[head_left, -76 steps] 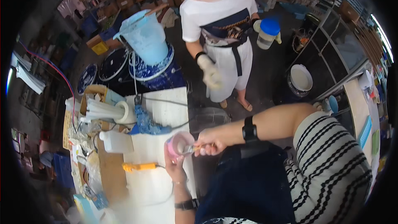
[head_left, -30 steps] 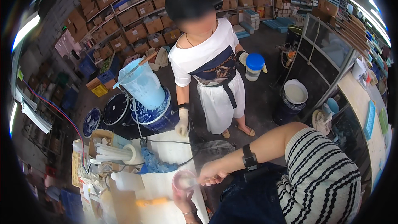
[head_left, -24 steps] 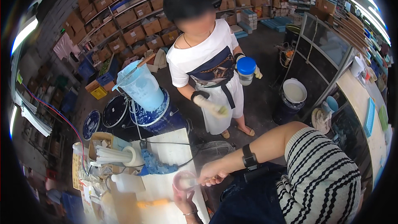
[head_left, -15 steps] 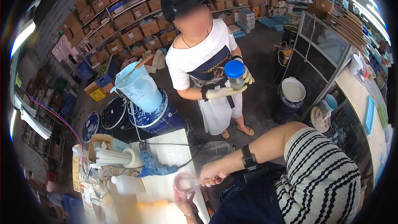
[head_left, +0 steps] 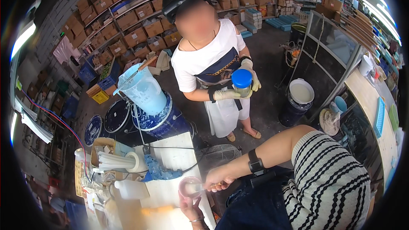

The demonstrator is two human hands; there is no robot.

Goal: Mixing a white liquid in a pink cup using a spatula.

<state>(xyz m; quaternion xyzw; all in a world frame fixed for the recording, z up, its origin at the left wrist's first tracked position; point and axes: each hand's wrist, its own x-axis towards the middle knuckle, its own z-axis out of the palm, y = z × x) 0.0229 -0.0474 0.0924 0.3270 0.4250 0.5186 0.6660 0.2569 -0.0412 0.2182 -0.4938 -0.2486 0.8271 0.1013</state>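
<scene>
A pink cup (head_left: 183, 184) with whitish contents is tilted over the near edge of the white worktable (head_left: 181, 142). My left hand (head_left: 191, 206) is closed around the cup's lower side. Closed on the handle of a flat, pale tool (head_left: 195, 188), which looks like a brush, my right hand (head_left: 219, 179) keeps the tool's head inside the cup. How much of that head is covered by the contents cannot be made out. On the table beyond the cup lies a blue power drill (head_left: 159, 168) with a dark cord.
Across from me a person in pale gloves holds a clear jar with a blue lid (head_left: 242, 78). A light-blue bucket (head_left: 142, 89) rests on a blue drum (head_left: 168, 123). Left of the drill are a white bottle (head_left: 131, 189) and an orange-handled tool (head_left: 157, 209). A fan (head_left: 223, 153) stands below.
The other person's head has shifted slightly left and their gloved hands have regripped the jar, which sits a little lower. My hands and the cup stay nearly in place.
</scene>
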